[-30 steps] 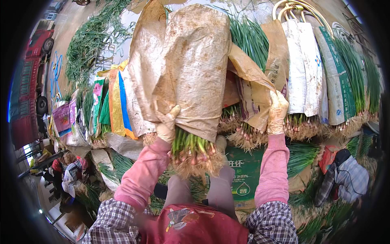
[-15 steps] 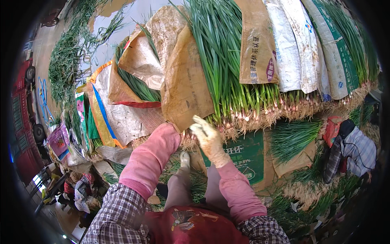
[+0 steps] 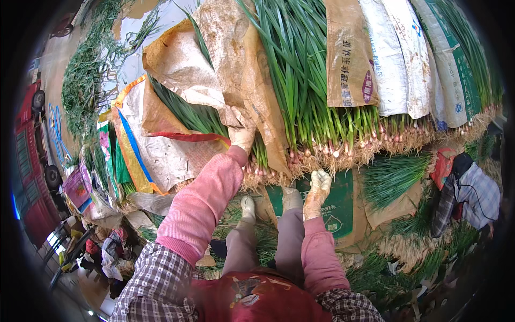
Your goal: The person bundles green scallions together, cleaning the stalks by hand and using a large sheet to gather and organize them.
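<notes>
My left hand [image 3: 242,137], in a pale, stained glove, is closed on the bunched edge of a brown woven sack [image 3: 266,110]. The sack lies over a row of green onions [image 3: 292,70], and reddish-white bulbs and roots show below its edge. My right hand [image 3: 317,192], gloved the same way, is held just in front of the roots, above a green printed sack [image 3: 338,206]. Its fingers are curled in, with nothing visible in them. Left of my left hand, more green onion leaves [image 3: 190,112] show between folded sacks.
White sacks [image 3: 399,59] and another brown sack [image 3: 351,59] cover onions to the right. A person [image 3: 472,188] is bent over at the right, near a loose onion bundle [image 3: 394,177]. A red vehicle [image 3: 32,161] stands at far left. Leaf scraps litter the ground.
My left hand has moved up and pulled the sack's edge back, uncovering onion bulbs. My right hand has moved right and down from the sack's lower edge, its fingers now curled.
</notes>
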Demonstrator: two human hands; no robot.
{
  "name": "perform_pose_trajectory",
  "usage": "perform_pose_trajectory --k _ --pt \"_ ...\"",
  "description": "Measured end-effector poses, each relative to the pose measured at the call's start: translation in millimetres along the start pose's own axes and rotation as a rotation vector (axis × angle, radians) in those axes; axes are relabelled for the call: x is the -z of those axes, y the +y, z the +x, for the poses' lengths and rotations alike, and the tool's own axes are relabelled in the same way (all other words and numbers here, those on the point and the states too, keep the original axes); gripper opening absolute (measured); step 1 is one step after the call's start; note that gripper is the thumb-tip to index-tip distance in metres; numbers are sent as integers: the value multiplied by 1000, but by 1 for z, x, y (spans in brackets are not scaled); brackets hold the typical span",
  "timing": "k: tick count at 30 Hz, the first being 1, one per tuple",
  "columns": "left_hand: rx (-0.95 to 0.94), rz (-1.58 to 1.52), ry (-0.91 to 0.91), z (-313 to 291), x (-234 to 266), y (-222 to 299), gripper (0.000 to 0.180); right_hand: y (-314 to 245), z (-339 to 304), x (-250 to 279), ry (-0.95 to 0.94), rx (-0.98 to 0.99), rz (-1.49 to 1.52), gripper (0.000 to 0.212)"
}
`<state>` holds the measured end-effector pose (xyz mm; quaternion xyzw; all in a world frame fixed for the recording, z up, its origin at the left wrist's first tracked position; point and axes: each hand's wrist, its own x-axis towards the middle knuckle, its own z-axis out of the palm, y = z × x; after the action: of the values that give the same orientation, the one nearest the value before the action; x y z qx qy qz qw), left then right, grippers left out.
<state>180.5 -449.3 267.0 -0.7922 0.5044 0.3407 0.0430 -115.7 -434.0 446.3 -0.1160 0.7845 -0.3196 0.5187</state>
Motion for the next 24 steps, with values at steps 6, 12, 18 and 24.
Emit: perform_pose_trajectory --k 6,12,18,24 --pt "311 -1128 294 -43 140 141 53 12 38 -29 231 -690 584 73" --pt "360 -1941 -92 -36 131 118 55 54 80 -25 -485 -464 1217 60" --pt "210 -1413 -221 -79 147 100 53 63 48 43 161 -639 769 83" --pt "368 -894 201 -154 172 110 66 27 73 56 221 -609 897 88"
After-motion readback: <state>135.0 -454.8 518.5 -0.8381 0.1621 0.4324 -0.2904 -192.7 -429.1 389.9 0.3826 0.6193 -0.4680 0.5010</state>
